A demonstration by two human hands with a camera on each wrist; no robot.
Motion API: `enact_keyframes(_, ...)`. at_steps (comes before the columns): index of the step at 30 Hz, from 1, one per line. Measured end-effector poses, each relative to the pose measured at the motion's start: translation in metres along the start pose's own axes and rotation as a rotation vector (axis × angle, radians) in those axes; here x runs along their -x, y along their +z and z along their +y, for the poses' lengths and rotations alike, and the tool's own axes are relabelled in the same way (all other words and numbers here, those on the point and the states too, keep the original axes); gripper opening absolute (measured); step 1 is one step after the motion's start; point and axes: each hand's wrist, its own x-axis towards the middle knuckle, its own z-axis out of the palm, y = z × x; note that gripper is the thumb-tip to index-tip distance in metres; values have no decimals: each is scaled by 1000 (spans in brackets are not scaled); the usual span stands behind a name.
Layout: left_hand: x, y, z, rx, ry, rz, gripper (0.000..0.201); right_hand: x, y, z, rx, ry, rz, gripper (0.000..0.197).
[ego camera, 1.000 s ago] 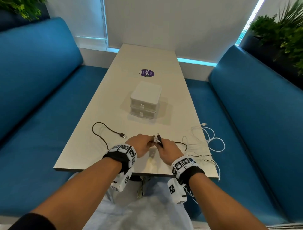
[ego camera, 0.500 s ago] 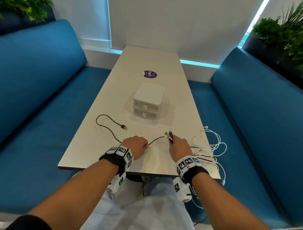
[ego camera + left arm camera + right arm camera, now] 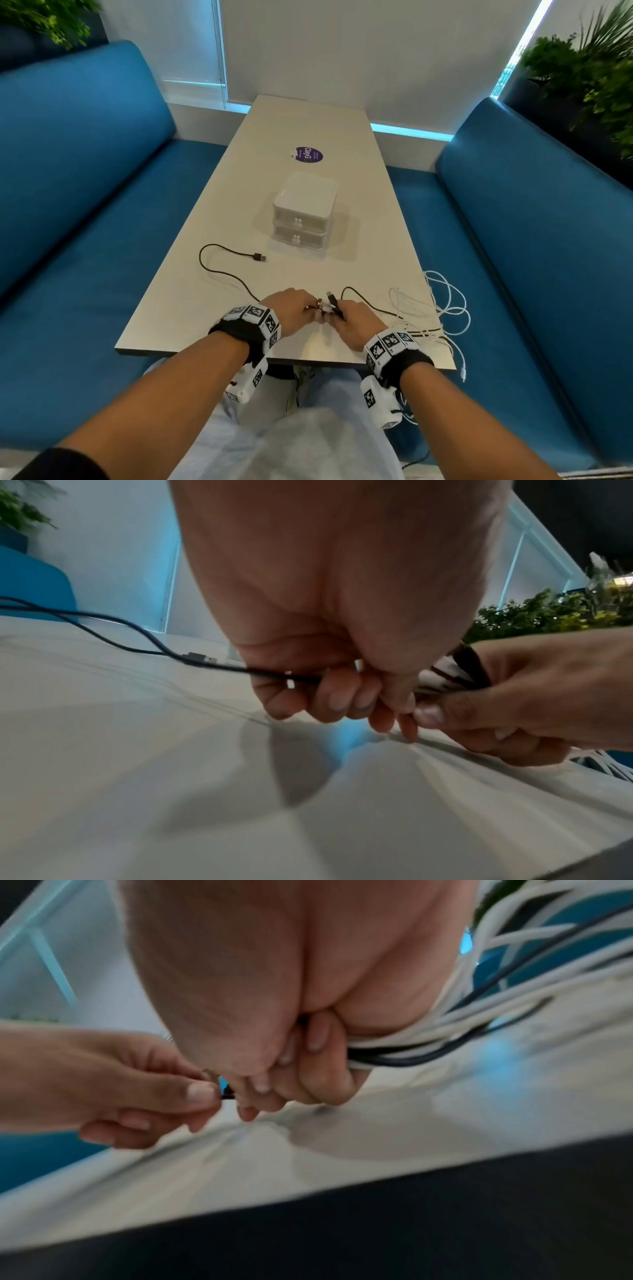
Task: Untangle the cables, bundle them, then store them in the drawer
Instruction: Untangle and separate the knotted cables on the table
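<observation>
A black cable (image 3: 219,272) curves across the table's left part and ends in a USB plug (image 3: 259,257) in front of the white drawer unit (image 3: 303,214). My left hand (image 3: 291,310) grips this black cable (image 3: 267,674), fingers curled round it. My right hand (image 3: 352,322) holds a gathered bunch of black and white cables (image 3: 404,1050), with plug ends (image 3: 329,303) sticking up between the two hands. Both hands meet just above the table (image 3: 178,308) near its front edge. White cable loops (image 3: 445,301) spill off the table's right edge.
The drawer unit has two shut drawers and stands mid-table. A purple sticker (image 3: 309,155) lies behind it. Blue benches (image 3: 85,205) run along both sides, and plants (image 3: 589,68) stand at the back corners. A white plug (image 3: 463,371) dangles below the right front corner.
My left hand, which had pulled away to the left along the black cable, has come back to meet the right hand. A black loop now stands to the right of the hands.
</observation>
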Motion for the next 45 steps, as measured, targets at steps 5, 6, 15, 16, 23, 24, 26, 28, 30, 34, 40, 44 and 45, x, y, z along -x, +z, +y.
enact_keyframes(5, 13, -34, -28, -116, -54, 69, 28, -10, -16, 26, 122, 164, 91, 37)
enact_keyframes(6, 14, -40, -31, -128, -64, 83, 27, -11, -20, 27, 129, 194, 108, 37)
enact_keyframes(15, 4, -12, 0, -172, -49, 116, 26, -2, -12, -19, -7, -33, 157, 33)
enact_keyframes(16, 3, -9, 3, -156, -33, 124, 27, -2, -9, -21, -3, -41, 111, 31)
enact_keyframes(23, 11, -21, -19, -102, 9, 108, 25, -8, -10, 1, -4, 111, 89, 29)
enact_keyframes(24, 16, -25, -27, -96, -6, 105, 25, -8, -14, 11, 14, 163, 103, 31)
enact_keyframes(26, 26, -32, -46, -78, -48, 103, 27, -7, -20, 30, 35, 256, 131, 34)
enact_keyframes(28, 31, -33, -56, -98, -67, 104, 28, -6, -25, 35, 50, 290, 153, 34)
enact_keyframes(30, 30, -29, -53, -134, -69, 115, 29, -5, -27, 26, 82, 255, 198, 35)
enact_keyframes(34, 16, -20, -27, -137, -27, 98, 28, -5, -23, -1, 66, 108, 258, 35)
enact_keyframes(40, 0, -11, 2, -114, 57, 45, 26, 2, -10, -22, 41, -32, 97, 31)
enact_keyframes(44, 4, -12, -8, -135, 57, 30, 26, -1, -7, -12, 73, 19, 45, 30)
enact_keyframes(45, 6, -15, -14, -152, 46, 33, 29, -4, -9, -6, 92, 56, 60, 31)
